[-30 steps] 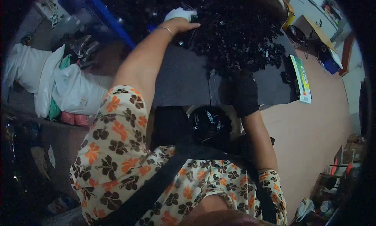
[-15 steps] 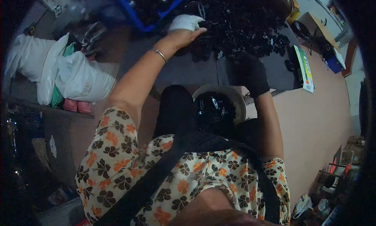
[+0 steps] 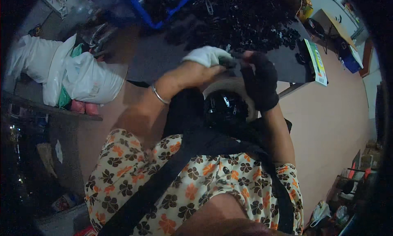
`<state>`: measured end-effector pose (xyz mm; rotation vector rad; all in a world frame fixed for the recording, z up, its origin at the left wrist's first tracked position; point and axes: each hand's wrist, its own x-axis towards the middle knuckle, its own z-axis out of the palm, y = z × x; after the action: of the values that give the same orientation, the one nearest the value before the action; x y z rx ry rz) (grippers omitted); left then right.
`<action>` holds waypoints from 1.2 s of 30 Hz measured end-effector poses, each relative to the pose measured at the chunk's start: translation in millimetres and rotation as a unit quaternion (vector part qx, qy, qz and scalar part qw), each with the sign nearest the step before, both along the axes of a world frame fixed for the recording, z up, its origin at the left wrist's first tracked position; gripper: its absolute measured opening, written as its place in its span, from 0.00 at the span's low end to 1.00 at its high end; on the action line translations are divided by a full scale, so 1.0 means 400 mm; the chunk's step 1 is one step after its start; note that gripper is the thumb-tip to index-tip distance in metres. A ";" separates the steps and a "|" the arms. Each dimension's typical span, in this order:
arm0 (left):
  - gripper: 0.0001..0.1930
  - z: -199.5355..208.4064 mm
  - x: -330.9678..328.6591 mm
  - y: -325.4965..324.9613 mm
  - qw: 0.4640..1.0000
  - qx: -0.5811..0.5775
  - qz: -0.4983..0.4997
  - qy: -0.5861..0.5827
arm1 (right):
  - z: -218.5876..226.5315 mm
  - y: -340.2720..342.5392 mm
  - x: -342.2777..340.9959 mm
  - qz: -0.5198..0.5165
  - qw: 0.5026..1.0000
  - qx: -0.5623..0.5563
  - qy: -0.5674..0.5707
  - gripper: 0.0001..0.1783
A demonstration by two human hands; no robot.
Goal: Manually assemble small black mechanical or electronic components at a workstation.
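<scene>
My left hand (image 3: pixel 204 66), with a white glove or wrap over its fingers, is closed on a small black part (image 3: pixel 231 64) above the table's near edge. My right hand (image 3: pixel 260 82), in a black glove with bare fingertips, meets it from the right. Its fingers are bent together at the part's far end; what they pinch is too dark and blurred to make out. Below both hands, between my knees, stands a round pale-rimmed bucket (image 3: pixel 213 87) with black shiny parts (image 3: pixel 224 107) in it. Beyond the hands lies a heap of small black parts (image 3: pixel 258 29).
The dark table (image 3: pixel 153 56) carries a blue-edged crate (image 3: pixel 157 25) at the far left and a yellow-green printed card (image 3: pixel 316 64) at its right edge. White sacks (image 3: pixel 92 78) lie on a low shelf to the left. Boxes and bags crowd the floor at the lower right.
My left hand has come back from the heap toward me, holding a small black part. My right hand has lifted off the table's near edge and met the left over the bucket.
</scene>
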<state>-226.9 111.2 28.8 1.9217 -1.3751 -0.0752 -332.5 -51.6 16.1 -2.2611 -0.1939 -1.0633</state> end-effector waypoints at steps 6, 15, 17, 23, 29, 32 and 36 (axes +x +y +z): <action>0.13 -0.024 -0.087 0.010 0.954 -0.096 0.027 0.284 | -0.015 0.032 -0.043 -0.021 0.994 -0.104 0.012 0.08; 0.14 0.000 -0.112 0.041 0.922 -0.193 -0.038 0.333 | 0.000 0.037 -0.074 0.001 0.997 -0.073 -0.019 0.08; 0.15 -0.005 -0.111 0.049 0.910 -0.192 -0.054 0.364 | -0.001 0.038 -0.076 0.018 0.997 -0.073 -0.030 0.09; 0.15 0.017 -0.119 0.069 0.921 -0.134 -0.015 0.366 | 0.029 0.064 -0.093 0.011 0.993 -0.114 -0.031 0.09; 0.15 0.016 -0.124 0.073 0.945 -0.147 -0.033 0.292 | 0.023 0.069 -0.097 0.001 0.979 -0.198 -0.048 0.11; 0.14 0.011 -0.120 0.081 0.939 -0.156 -0.039 0.304 | 0.017 0.058 -0.100 0.024 0.983 -0.183 -0.015 0.17; 0.13 0.016 -0.124 0.084 0.926 -0.150 -0.019 0.345 | 0.021 0.055 -0.096 0.041 0.980 -0.192 -0.013 0.17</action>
<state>-276.6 144.9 35.0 1.4086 -0.8788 -0.4846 -370.8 -29.5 24.5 -2.5528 -0.5397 -1.0854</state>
